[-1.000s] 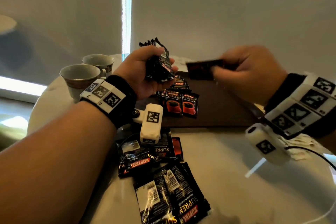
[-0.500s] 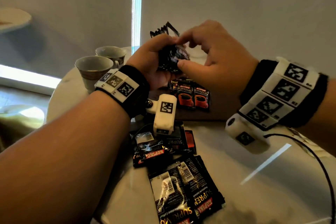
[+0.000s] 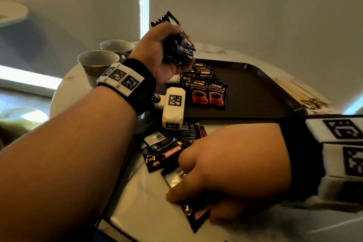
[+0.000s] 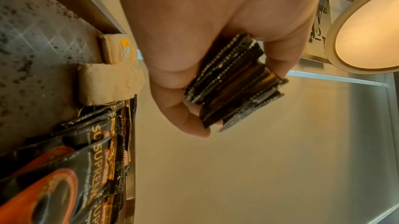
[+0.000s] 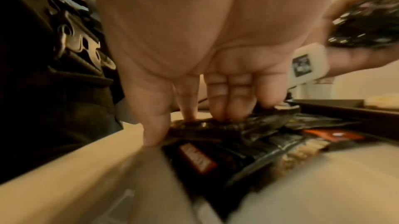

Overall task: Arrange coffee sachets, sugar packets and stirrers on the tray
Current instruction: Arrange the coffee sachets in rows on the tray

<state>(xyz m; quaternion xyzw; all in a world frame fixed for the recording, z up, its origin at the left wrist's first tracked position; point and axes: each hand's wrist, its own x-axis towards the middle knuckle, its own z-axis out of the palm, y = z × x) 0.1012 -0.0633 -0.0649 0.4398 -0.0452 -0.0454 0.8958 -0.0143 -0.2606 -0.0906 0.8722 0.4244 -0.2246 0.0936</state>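
My left hand (image 3: 163, 45) is raised over the left end of the dark brown tray (image 3: 255, 88) and grips an upright stack of black coffee sachets (image 3: 178, 47). The left wrist view shows the stack's serrated edges (image 4: 233, 81) between thumb and fingers. Several sachets (image 3: 206, 92) lie in overlapping rows on the tray's left side. My right hand (image 3: 182, 182) is low over the loose sachets (image 3: 163, 149) near the table's front edge. Its thumb and fingers pinch the edge of one sachet (image 5: 205, 125). The hand hides most of that sachet.
Two cups (image 3: 98, 63) stand at the back left of the round pale table (image 3: 147, 202). Thin stirrers and pale packets (image 3: 300, 92) lie beyond the tray's right rim. Beige paper packets (image 4: 108, 84) sit on the tray by the sachet rows. A cable runs under my left wrist.
My right hand left the stack held in my left hand and came down to the loose sachets at the table's front. The left hand has kept hold of its stack.
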